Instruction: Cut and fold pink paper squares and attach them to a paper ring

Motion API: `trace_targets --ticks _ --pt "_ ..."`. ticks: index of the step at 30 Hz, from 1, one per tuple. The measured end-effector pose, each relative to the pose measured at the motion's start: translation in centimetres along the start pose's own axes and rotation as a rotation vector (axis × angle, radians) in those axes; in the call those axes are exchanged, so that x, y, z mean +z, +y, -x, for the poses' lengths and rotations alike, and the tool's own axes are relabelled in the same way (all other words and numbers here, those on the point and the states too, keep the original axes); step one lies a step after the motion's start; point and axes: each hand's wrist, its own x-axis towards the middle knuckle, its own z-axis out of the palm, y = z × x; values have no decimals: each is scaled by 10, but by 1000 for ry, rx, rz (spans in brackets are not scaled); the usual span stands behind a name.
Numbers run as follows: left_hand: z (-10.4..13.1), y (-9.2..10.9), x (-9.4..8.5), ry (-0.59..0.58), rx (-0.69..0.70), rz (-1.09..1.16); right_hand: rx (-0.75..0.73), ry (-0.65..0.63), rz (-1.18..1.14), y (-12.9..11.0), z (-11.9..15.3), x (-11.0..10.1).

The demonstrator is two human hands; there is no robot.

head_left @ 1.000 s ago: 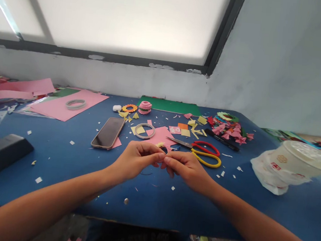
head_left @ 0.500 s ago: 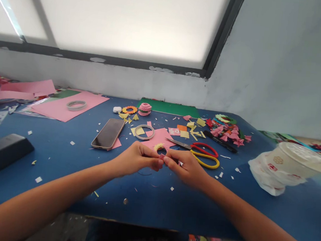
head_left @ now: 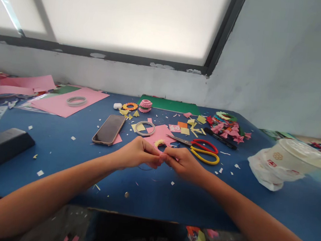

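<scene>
My left hand [head_left: 143, 153] and my right hand [head_left: 183, 161] meet fingertip to fingertip above the blue table, both closed in a pinch. A small piece of pink paper shows in the earlier frame between them; now the fingers mostly cover it. Just beyond the fingertips lies a small yellow and pink paper ring [head_left: 159, 143], partly hidden by my hands. Behind it is a sheet of pink paper [head_left: 162, 132]. Scissors [head_left: 203, 150] with one red and one yellow handle rest by my right hand, blades pointing left. A phone [head_left: 109, 129] lies left of my left hand.
Around the table [head_left: 147, 199] are a roll of tape [head_left: 145, 129], another roll [head_left: 76, 101], a black pen [head_left: 220, 138], folded pink paper pieces [head_left: 229, 131], a stacked pink paper ring [head_left: 145, 105], a lidded cup [head_left: 289, 161] in a bag and a black stapler-like object [head_left: 2, 150].
My fingertips have closed tighter together over the pink paper, which shows less. The view has tipped slightly, so the table sits a little higher.
</scene>
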Motion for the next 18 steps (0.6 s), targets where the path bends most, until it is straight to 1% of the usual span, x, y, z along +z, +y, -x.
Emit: trace_targets --ticks 3,6,9,11,14,16,18 --pt "-6 -3 -5 74 11 30 58 18 -108 6 -3 -1" --pt "-12 -7 -12 151 80 42 100 102 -237 16 -5 -2" --pt "-14 -8 -15 202 178 -60 126 185 -377 24 -6 1" --pt "-13 -7 -12 195 208 -178 142 196 -432 26 -6 4" --pt "-10 -7 -6 169 216 -329 121 199 -401 22 -5 9" --pt "-9 -8 -3 176 230 -389 96 218 -331 18 -5 9" --pt "-10 -10 -3 201 252 -418 112 263 -258 17 -5 4"
